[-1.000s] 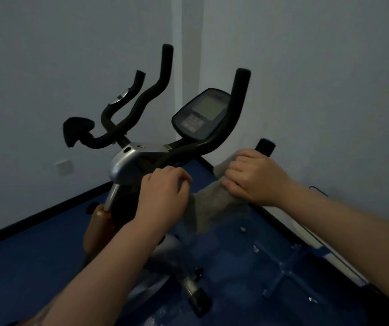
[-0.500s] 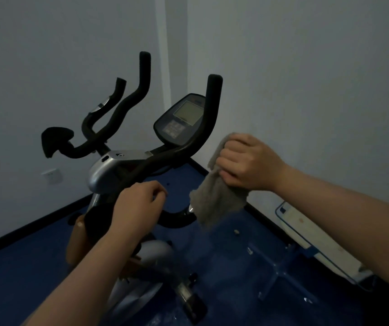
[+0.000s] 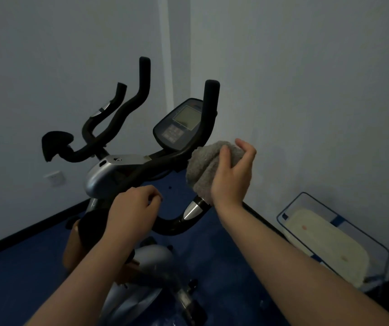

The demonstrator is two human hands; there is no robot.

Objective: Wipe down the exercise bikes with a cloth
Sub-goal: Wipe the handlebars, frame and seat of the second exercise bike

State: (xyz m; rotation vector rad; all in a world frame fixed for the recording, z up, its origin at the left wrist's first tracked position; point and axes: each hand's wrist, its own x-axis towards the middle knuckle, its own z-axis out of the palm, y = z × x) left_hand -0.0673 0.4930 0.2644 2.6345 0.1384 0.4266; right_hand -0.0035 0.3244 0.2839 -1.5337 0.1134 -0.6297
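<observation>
An exercise bike [image 3: 108,177] with black curved handlebars [image 3: 139,100] and a grey console [image 3: 179,125] stands in a room corner. My right hand [image 3: 232,175] grips a bunched grey cloth [image 3: 204,168] wrapped over the right handlebar, just above a silver collar [image 3: 193,207]. My left hand [image 3: 132,215] curls around the black lower bar near the bike's middle; its fingertips are loosely bent. A black pad [image 3: 56,144] sits at the far left end of the bars.
White walls meet in a corner close behind the bike. A wall socket [image 3: 54,178] is low on the left wall. The floor [image 3: 12,278] is dark blue. A clear bin [image 3: 330,238] with pale contents stands against the right wall.
My right hand has lifted the cloth from the low right grip up onto the upper right handlebar. The view has shifted, and the bin has come into sight.
</observation>
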